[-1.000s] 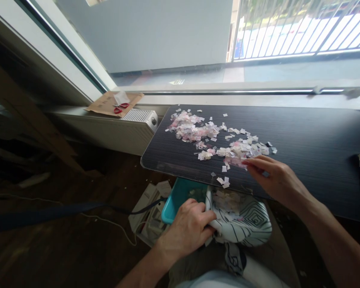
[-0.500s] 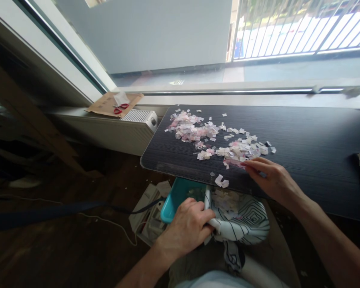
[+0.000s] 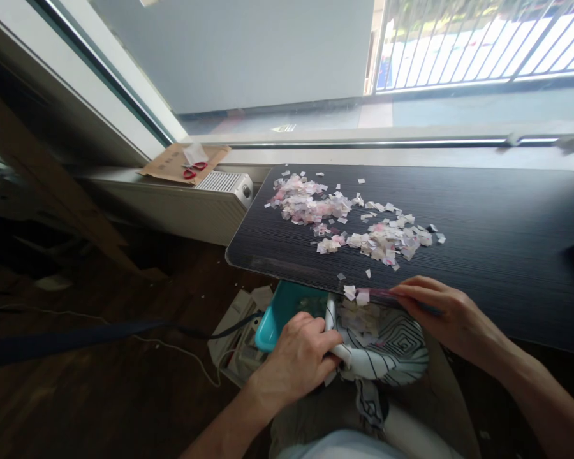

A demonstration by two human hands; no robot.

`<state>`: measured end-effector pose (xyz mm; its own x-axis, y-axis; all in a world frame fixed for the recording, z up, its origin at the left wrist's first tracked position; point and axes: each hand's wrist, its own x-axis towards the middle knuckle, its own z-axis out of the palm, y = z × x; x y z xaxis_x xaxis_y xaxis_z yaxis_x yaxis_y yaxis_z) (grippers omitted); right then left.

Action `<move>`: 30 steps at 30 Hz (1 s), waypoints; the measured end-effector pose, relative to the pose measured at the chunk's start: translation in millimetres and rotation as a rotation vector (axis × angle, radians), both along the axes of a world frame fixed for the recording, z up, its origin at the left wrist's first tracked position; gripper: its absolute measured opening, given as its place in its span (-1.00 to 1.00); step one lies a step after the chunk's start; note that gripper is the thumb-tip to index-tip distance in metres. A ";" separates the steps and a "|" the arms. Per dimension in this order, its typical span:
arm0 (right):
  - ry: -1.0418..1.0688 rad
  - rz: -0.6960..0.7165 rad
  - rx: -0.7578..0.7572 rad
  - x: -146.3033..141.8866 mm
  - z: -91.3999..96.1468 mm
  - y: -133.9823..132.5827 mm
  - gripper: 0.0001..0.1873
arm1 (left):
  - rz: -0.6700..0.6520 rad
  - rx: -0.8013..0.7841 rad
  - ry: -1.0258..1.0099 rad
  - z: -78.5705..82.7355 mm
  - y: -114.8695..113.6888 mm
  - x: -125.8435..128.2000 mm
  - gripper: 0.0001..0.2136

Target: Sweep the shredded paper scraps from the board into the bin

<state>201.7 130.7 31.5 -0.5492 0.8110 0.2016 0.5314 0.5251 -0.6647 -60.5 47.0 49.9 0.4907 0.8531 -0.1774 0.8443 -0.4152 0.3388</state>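
Observation:
My right hand (image 3: 452, 313) pinches a thin, flat, pinkish-purple strip (image 3: 381, 292) at the front edge of the dark table (image 3: 497, 223). At the strip's far end lie a few white paper scraps (image 3: 362, 298). Below that edge, my left hand (image 3: 302, 352) is closed on the rim of a soft white bag (image 3: 370, 365) patterned with black lines. The bag's mouth gapes upward, and more scraps (image 3: 358, 320) lie inside. Two loose heaps of cut paper, one pinkish-white heap (image 3: 306, 203) and one nearer heap (image 3: 387, 239), are spread over the tabletop.
A teal bin (image 3: 269, 328) stands under the table edge, left of the bag. Beyond it are pale boxes (image 3: 229, 322) and a cable on the floor. Red-handled scissors (image 3: 194, 170) rest on a brown envelope (image 3: 165, 164) by the radiator (image 3: 224, 182). A window runs behind the table.
My right hand has drawn the strip away from the nearer heap toward me, to the table's front edge. The left hand keeps its hold on the bag's rim.

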 end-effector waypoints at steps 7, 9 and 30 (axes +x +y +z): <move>0.004 -0.168 0.081 6.0 -4.8 8.0 -0.76 | -0.003 0.008 -0.004 0.0 -0.5 0.5 -0.91; -0.016 -0.180 0.094 7.3 -7.7 9.0 -0.76 | 0.000 0.004 -0.001 0.3 -1.0 0.6 -0.91; -0.038 -0.075 0.089 -37.2 11.3 6.7 -0.74 | -0.206 0.032 0.045 1.1 8.7 27.1 -0.91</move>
